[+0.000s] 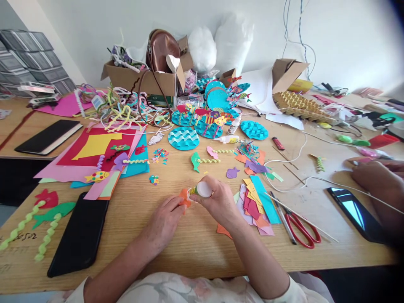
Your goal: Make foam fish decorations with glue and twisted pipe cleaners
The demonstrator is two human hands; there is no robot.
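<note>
My right hand [219,202] is wrapped round a white glue bottle [204,190], tipped over with its nozzle at a small orange paper cutout [186,198]. The fingers of my left hand [166,219] pinch or press that cutout at its near left side, partly hiding its outline. Beyond my hands lies a green paper fish [195,162] with a twisted yellow-green stem. A pink paper fish [210,152] with a similar stem is farther back. To the right of these rests a purple paper fish [232,172].
Paper strips [252,202], red-handled scissors [303,229] and a pen lie right of my right arm. A black phone [80,235] is at left, below stacked coloured sheets [69,155]. Another person's hand [375,172] is at the right edge. Blue wavy discs [183,138] stand farther back.
</note>
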